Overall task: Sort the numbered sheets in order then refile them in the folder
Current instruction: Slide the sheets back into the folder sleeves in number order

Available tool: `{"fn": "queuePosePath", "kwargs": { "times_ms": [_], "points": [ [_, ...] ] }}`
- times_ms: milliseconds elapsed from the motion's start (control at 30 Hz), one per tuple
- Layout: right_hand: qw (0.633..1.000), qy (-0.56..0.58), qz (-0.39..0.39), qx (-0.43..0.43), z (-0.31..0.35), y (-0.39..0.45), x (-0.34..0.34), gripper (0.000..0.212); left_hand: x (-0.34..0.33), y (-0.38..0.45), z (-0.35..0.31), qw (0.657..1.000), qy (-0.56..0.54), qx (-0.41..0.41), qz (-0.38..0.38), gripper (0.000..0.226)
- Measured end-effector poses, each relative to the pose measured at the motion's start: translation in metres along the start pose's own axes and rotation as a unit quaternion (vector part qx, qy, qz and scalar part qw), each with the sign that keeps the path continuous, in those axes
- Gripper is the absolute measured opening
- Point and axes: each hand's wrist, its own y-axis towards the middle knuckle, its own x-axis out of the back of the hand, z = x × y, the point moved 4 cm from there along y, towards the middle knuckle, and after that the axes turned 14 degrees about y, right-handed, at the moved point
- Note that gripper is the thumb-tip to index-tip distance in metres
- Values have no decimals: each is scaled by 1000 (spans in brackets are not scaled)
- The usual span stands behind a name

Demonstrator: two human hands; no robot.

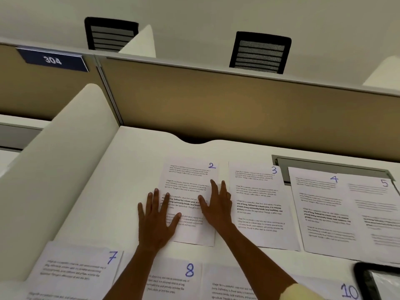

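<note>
Printed sheets with blue handwritten numbers lie on the white desk (134,161). Sheet 2 (190,176) is in the middle, with both hands flat on it. My left hand (157,217) presses its left edge with fingers spread, partly on the bare desk. My right hand (216,206) presses its right side with fingers straight. Sheet 3 (259,204), sheet 4 (320,213) and sheet 5 (376,208) run to the right; sheet 5 overlaps sheet 4. Sheet 7 (75,269), sheet 8 (173,278) and sheet 10 (348,291) lie in the near row. My right arm hides the number on the sheet between 8 and 10.
A black folder or clipboard corner (376,280) shows at the bottom right. A white curved divider (54,169) bounds the desk on the left, a tan partition (216,100) at the back. A grey cable tray slot (324,165) lies under sheet 4. Two black chairs stand behind.
</note>
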Motion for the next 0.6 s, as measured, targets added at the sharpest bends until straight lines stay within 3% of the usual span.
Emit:
{"fn": "queuePosePath", "kwargs": {
  "times_ms": [200, 533, 600],
  "points": [
    [999, 37, -32, -25, 6, 15, -2, 69, 1, -1, -2, 1000, 13, -1, -8, 80],
    [960, 244, -126, -45, 12, 28, 7, 66, 0, -1, -1, 1000, 12, -1, 3, 80],
    [948, 289, -114, -69, 13, 27, 12, 69, 0, -1, -1, 1000, 11, -1, 6, 80]
  ]
}}
